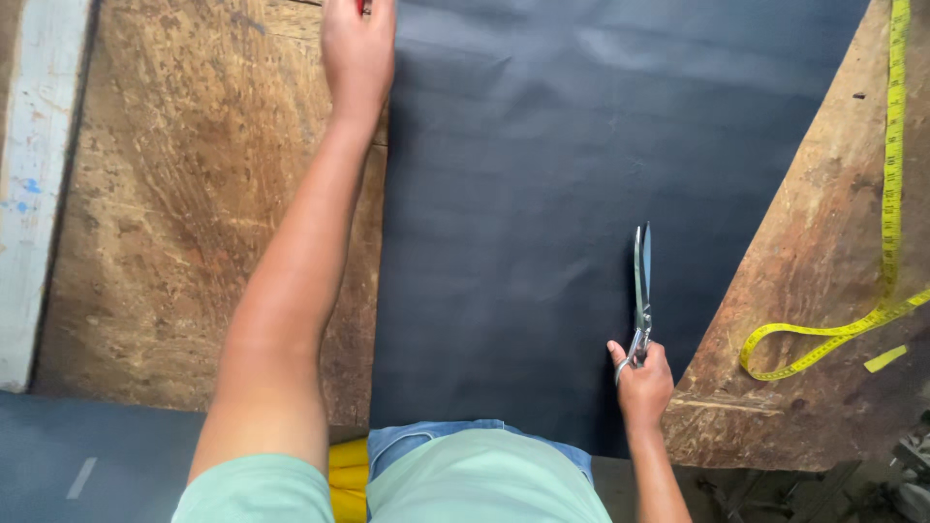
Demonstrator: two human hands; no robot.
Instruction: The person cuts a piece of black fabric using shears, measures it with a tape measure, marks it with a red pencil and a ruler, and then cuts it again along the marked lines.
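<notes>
A large sheet of dark navy fabric (542, 194) lies flat across a worn wooden table (184, 213). My left hand (356, 48) reaches far forward and rests at the fabric's left edge near the top of the view; a small red object shows by its fingers, too little to identify. My right hand (639, 383) grips the handles of metal scissors (641, 281), whose closed blades point away from me and lie on the fabric near its right edge.
A yellow measuring tape (889, 194) runs down the table's right side and curls near its front corner. A pale painted board (34, 184) borders the table on the left. Metal clutter (901, 475) sits low at the right.
</notes>
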